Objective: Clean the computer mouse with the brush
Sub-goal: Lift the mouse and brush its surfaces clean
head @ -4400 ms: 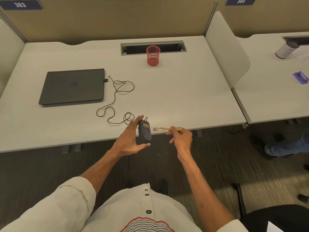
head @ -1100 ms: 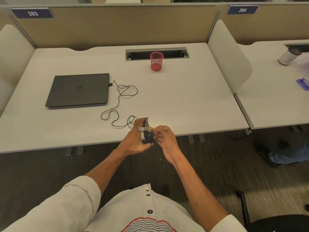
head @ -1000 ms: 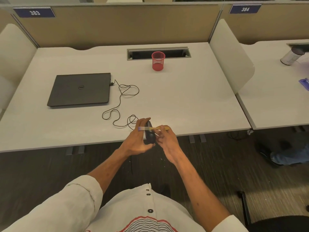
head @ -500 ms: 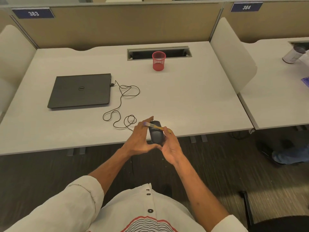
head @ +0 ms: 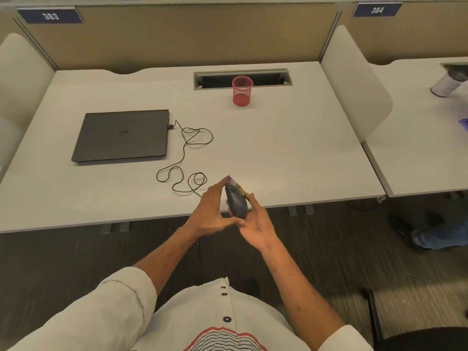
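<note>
Mouse [head: 236, 202]: we are holding it in the air over the near edge of the desk [head: 278, 148], at 6 o'clock of the desktop. Its top shell is facing us and its nose is pointing to 12 o'clock.
Left hand [head: 211, 211]: we are gripping the mouse from its 9 o'clock side, with the fingers pressed together along the flank and the thumb tucked under the tail at 6 o'clock.
Right hand [head: 255, 225]: we are pinching the brush [head: 241, 190] at the mouse's 3 o'clock side. The other fingers are hiding behind the mouse, so we cannot tell whether they are propping it.
Brush: it is lying slantwise, tip at the mouse's 12 o'clock and handle running to 4 o'clock. The bristles are too small for us to be sure of contact.
Step (our judgement): we are brushing the nose end of the top shell.
Doing it well: we are aiming for short, light strokes away from us, working the tip into the seams. The left hand is clamping firmly so the mouse is not twisting.
Cable [head: 184, 153]: it is trailing toward 11 o'clock to the laptop [head: 121, 135]. We are minding the slack so tilting is not tugging the plug.
Cup [head: 242, 91]: it is standing at 12 o'clock, well apart.
</note>
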The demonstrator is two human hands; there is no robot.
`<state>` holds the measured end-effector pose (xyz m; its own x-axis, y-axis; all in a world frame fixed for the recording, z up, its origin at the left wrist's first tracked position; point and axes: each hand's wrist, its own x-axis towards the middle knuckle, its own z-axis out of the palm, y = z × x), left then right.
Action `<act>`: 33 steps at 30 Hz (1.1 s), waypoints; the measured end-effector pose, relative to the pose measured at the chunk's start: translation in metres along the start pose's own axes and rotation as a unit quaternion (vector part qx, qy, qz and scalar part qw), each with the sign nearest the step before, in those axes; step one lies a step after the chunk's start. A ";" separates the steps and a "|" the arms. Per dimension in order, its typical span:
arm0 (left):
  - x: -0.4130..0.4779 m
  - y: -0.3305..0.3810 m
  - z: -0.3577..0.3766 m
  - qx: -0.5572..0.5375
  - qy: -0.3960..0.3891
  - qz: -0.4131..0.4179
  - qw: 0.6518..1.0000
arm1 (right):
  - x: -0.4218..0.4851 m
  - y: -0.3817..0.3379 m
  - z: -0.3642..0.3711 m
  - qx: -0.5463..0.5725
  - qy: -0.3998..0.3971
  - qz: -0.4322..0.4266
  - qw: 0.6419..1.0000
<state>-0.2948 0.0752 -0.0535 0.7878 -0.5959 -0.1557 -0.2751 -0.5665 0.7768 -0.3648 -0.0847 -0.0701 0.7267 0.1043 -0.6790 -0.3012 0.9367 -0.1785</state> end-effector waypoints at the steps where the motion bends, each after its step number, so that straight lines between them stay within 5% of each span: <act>1: 0.000 0.001 0.000 0.000 -0.002 0.002 1.000 | 0.001 0.001 0.000 0.006 -0.003 0.004 1.000; 16: 0.001 -0.002 -0.008 0.024 -0.016 0.024 0.999 | 0.005 0.001 -0.001 0.011 -0.017 0.037 0.999; 20: 0.000 -0.004 -0.010 0.023 -0.005 0.030 0.999 | 0.002 -0.009 0.003 -0.098 0.043 -0.060 0.992; 24: -0.001 -0.007 -0.015 0.010 -0.008 0.004 1.000 | -0.009 -0.027 0.008 -0.227 0.081 -0.234 0.942; 27: -0.001 -0.007 -0.019 0.005 -0.012 -0.009 1.000 | -0.017 -0.041 0.010 -0.355 0.149 -0.337 0.859; 33: 0.004 -0.009 -0.022 0.082 -0.021 -0.002 0.996 | -0.015 -0.036 0.025 -0.512 0.178 -0.426 0.724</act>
<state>-0.2771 0.0904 -0.0477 0.7656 -0.6156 -0.1866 -0.3615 -0.6517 0.6668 -0.3492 -0.1116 -0.0359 0.7675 -0.6299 -0.1187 -0.2693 -0.1489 -0.9515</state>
